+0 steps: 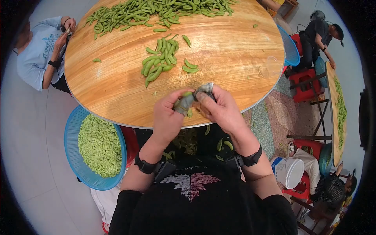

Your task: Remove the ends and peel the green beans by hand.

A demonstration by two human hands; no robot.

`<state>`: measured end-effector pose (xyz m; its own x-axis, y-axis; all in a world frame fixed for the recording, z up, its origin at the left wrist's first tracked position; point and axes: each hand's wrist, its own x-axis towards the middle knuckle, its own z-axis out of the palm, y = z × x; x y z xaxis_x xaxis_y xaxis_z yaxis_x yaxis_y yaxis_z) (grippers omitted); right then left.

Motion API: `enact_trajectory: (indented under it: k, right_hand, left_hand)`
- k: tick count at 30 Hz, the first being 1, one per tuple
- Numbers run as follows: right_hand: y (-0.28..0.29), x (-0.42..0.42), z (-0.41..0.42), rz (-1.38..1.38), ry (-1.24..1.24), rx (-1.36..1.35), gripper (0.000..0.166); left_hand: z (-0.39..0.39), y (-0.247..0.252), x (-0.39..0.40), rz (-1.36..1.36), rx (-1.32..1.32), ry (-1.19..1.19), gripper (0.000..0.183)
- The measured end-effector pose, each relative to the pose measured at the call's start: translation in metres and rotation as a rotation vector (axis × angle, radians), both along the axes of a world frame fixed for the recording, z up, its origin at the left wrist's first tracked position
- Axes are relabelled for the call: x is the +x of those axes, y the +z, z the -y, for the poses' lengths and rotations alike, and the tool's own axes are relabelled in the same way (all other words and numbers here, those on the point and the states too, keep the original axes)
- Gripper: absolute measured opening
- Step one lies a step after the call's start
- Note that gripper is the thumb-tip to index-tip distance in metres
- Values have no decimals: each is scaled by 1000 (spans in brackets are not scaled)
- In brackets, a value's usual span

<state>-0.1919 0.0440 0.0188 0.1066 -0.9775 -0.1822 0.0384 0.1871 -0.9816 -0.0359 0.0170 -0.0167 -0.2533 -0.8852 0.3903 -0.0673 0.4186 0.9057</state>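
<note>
My left hand [169, 114] is over the near edge of the wooden tabletop [117, 73], pinching a green edamame pod [187, 93] between thumb and wrapped fingers. My right hand [224, 107] meets it, thumb bent against a finger with a dark and pale wrapping. Its fingertips are blurred, and whether they hold anything is hidden. Just beyond both hands lies a small group of edamame pods [161, 58], with two loose pods [190, 69] to its right. A far larger heap of pods [152, 11] spreads along the top of the view.
A blue plastic basket [69, 147] of shelled beans [100, 145] stands at the left below the tabletop. Empty hulls [224, 145] lie on my lap. One person [44, 53] sits at the left; others work around another table [335, 117] at right. A clear plastic cup [271, 66] lies at the tabletop's right.
</note>
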Motion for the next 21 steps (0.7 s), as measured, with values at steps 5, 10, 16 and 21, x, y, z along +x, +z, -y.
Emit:
enact_trajectory:
  k: [5,10,16,21]
  right_hand:
    - [0,-1,-3,185,24,-13,21]
    - [-2,3,-6,293,165,61,19]
    - [-13,9,-4,301,88,119,16]
    - [-11,7,-8,601,75,337,13]
  left_hand:
    - [3,5,7,-709,715,-259,14]
    - [0,6,0,-630,671,-143,14]
    - [-2,-3,1,-713,660,-160,15]
    - [-1,3,12,-823,815,-383,15]
